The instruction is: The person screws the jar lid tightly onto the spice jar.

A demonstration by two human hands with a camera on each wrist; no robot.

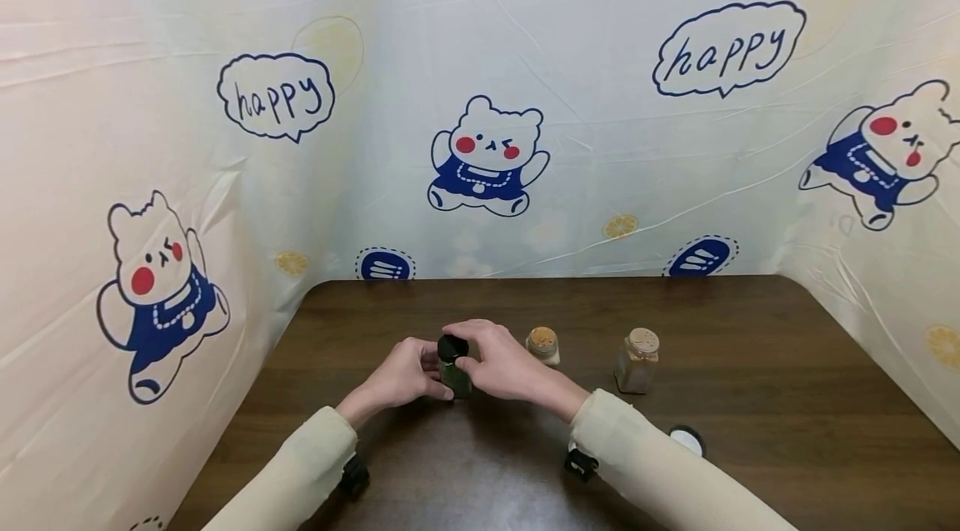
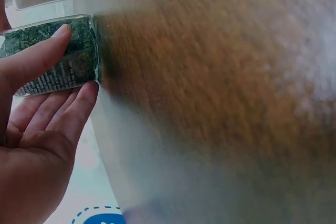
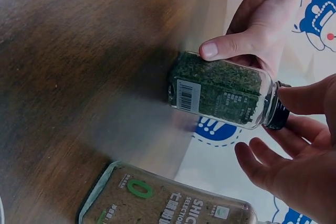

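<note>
Cream sleeves (image 1: 660,456) reach up from the bottom edge, a black wrist device (image 1: 354,477) showing under the left cuff and another under the right. Beyond them stretches a dark brown wooden table (image 1: 465,473). Partly tucked behind the right sleeve is a loose lid (image 1: 687,440), black-rimmed and white inside, nearer the viewer than the herb jar (image 1: 460,383) and well to its right. That herb jar, a clear glass one full of green flakes, is held roughly upright between both hands; whether its base touches the wood I cannot tell. The left hand (image 1: 401,374) grips the glass, thumb opposite the fingers, while the right hand (image 1: 502,360) pinches the black cap (image 1: 452,347). The step in hand looks to be working that cap; the next move would call for a steady left grip and a controlled turn of the right fingers. Well right of the herb jar stands a brown-filled jar (image 1: 636,368); closer on that side, slightly farther back, is an orange-topped jar (image 1: 543,345). Behind everything hangs a pale cloth (image 1: 600,114) printed with cartoon bears and "happy" bubbles.
</note>
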